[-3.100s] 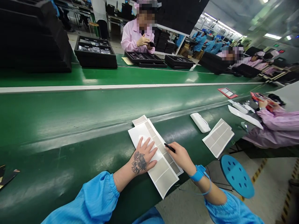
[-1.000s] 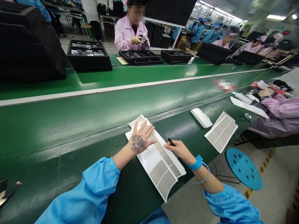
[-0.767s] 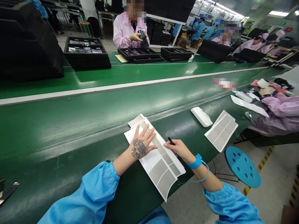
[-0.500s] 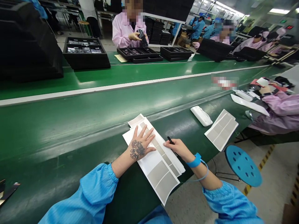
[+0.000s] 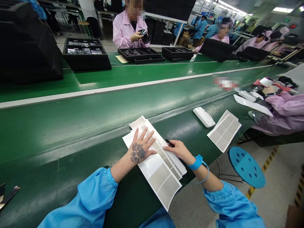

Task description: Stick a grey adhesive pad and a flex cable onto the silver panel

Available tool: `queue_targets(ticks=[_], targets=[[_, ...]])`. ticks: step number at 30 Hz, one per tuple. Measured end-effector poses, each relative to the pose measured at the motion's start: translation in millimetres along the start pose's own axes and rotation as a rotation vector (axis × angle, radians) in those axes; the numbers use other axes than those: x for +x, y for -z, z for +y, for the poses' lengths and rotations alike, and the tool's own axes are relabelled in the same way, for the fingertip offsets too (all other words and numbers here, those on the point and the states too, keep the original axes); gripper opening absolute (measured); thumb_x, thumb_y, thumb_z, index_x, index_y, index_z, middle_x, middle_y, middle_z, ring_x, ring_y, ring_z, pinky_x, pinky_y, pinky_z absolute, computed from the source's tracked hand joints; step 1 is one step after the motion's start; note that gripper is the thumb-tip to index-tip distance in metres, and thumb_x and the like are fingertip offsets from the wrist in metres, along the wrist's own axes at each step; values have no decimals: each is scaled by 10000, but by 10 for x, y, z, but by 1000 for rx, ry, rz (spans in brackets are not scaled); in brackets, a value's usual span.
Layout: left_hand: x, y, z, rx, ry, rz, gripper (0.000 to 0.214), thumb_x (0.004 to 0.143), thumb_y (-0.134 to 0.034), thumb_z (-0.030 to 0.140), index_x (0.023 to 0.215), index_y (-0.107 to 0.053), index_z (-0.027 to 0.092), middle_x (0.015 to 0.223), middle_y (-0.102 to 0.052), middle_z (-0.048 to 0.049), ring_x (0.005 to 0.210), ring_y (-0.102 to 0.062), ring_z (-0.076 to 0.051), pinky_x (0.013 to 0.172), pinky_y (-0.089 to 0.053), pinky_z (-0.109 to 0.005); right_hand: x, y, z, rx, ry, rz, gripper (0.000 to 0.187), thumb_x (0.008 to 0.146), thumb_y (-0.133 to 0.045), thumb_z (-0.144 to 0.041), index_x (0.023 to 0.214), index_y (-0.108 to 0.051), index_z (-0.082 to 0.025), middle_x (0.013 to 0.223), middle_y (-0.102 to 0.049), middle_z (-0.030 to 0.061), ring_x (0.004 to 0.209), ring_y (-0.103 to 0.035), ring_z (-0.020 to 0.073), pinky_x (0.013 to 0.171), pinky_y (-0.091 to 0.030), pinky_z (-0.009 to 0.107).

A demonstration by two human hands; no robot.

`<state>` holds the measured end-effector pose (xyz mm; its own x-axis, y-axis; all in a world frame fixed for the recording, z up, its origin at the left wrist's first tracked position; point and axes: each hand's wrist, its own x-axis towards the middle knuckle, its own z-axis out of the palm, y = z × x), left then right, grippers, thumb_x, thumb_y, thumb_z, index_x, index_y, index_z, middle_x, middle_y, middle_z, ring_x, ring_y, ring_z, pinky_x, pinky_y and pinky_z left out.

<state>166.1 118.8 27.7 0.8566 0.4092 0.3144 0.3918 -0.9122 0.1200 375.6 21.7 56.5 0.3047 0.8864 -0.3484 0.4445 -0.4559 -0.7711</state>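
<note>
A stack of white sheets with grey rectangular labels [image 5: 163,180] lies on the dark green bench edge in front of me. My left hand [image 5: 140,146] rests flat on the top sheet, fingers spread. My right hand [image 5: 178,149] sits at the stack's right edge, closed around a thin black tool [image 5: 170,143] whose tip points up and left. A blue wrist strap [image 5: 196,162] circles my right wrist.
A white device [image 5: 203,117] and another label sheet [image 5: 224,130] lie to the right. A blue stool [image 5: 247,167] stands below the bench. A person in pink sits at the right [image 5: 282,110]. Beyond the green conveyor [image 5: 95,104] are black trays [image 5: 86,57] and another pink-clad worker [image 5: 129,28].
The top label sheet has slid toward me and left under my left hand, its near end now overhanging the bench. My right hand with the tool stayed by the stack's right edge.
</note>
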Motion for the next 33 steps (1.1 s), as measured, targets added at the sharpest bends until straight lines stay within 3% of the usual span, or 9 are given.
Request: queue_targets(ticks=[15, 21, 27, 33], targets=[[-134, 223, -34, 60, -33, -35, 566, 873, -428, 658, 1207, -614, 241, 1449, -470, -83, 1377, -329, -379, 1116, -167, -654, -78, -41, -28, -48, 57, 78, 377, 645, -653, -522, 525, -458, -222, 539, -464, -22, 581, -443, 169, 566, -306, 303], [-19, 259, 118, 80, -58, -14, 538, 871, -480, 622, 1209, -610, 224, 1407, -517, -104, 1366, -350, -372, 1112, -176, -661, -223, 81, 31, 0, 51, 132, 347, 712, -616, -542, 723, -651, -197, 736, -665, 43, 733, -574, 237, 674, -411, 334], [52, 344, 199, 35, -104, -254, 562, 837, -522, 647, 1211, -610, 236, 1398, -526, -95, 1357, -365, -370, 1111, -169, -662, -367, 160, 160, 53, 35, 125, 352, 711, -629, -523, 790, -702, -188, 810, -714, 57, 793, -623, 260, 711, -459, 348], [193, 388, 175, 62, -66, -368, 685, 775, -644, 597, 1334, -509, 224, 1471, -426, -147, 1392, -295, -384, 1106, -153, -670, -358, 62, 221, 101, 39, 113, 316, 657, -667, -508, 729, -701, -202, 783, -719, 45, 785, -632, 269, 716, -461, 362]])
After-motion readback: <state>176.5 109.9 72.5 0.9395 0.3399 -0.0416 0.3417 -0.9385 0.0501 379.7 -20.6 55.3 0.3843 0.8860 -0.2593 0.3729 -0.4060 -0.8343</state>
